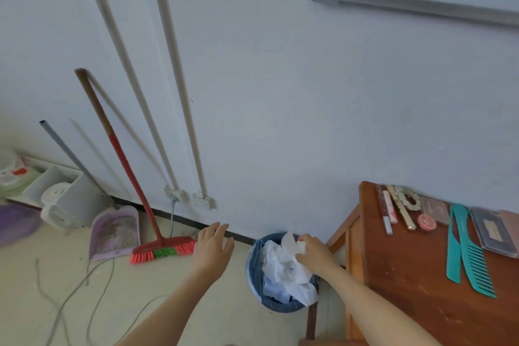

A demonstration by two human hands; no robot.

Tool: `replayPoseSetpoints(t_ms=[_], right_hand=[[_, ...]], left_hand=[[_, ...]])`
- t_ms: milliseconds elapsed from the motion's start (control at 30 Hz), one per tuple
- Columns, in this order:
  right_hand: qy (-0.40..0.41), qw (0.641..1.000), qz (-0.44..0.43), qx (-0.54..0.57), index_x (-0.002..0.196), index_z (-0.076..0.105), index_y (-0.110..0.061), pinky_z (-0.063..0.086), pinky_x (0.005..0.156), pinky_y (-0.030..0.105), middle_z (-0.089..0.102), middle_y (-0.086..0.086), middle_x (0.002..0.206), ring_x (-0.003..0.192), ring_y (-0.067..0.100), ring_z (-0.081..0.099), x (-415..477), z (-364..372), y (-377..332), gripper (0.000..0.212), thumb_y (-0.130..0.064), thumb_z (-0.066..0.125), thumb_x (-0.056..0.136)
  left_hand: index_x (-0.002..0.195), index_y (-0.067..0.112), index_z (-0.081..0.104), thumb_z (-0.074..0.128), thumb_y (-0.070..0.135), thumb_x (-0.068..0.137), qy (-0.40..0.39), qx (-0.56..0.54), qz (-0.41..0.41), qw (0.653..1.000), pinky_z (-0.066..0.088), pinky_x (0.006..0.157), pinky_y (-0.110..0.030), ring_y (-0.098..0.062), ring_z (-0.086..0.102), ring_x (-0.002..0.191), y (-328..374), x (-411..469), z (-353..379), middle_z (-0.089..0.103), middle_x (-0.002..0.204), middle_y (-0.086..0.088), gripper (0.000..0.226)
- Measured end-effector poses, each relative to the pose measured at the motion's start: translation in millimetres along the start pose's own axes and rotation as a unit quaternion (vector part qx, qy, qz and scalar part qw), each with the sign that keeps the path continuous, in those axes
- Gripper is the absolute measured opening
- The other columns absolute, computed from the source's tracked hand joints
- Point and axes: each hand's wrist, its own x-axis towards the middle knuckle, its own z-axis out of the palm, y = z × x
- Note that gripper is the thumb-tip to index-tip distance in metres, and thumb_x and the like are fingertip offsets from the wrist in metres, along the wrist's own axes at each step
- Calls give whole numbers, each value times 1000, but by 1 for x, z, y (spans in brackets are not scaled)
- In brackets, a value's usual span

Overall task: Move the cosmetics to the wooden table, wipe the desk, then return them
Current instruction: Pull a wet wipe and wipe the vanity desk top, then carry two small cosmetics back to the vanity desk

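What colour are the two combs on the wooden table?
Teal, both combs, seen in the head view.

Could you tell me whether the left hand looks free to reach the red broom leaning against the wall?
Probably yes. The left hand is open and empty, just beside the broom head, with only bare floor between. The right hand holds a tissue over the bin.

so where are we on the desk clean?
Done: cosmetics and teal combs lie on the wooden table. In hand: right hand holds a crumpled tissue over the full bin; left hand empty. Left: returning them; desk not visible.
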Motion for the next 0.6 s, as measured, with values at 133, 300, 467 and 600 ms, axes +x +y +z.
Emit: replayPoseSetpoints(t_ms=[133,300,467,600], right_hand=[[-2,999,42,31,128,42,-10,42,84,25,49,11,126,109,21,51,16,-3,12,40,-23,49,91],[10,999,33,9,127,43,-10,41,88,26,48,9,126,111,22,50,18,-15,25,38,-23,48,92],[62,997,-17,-44,127,43,-13,42,90,29,43,8,128,111,21,47,3,-38,24,36,-22,45,92],[131,989,-32,-56,132,39,-15,40,93,27,39,5,133,114,19,46,-18,-67,21,40,-20,44,93]], left_hand=[[140,17,32,37,28,95,-22,9,-25,999,19,112,-32,-21,19,137,-4,7,14,28,149,-2,46],[140,17,32,37,28,95,-33,9,-26,999,19,113,-34,-22,20,138,11,19,26,28,149,-2,46],[140,17,31,37,29,96,-57,10,31,998,19,113,-34,-21,17,139,44,35,33,26,150,-3,46],[140,17,31,36,31,96,-62,7,94,994,21,112,-34,-21,17,138,74,46,28,26,150,-2,46]])
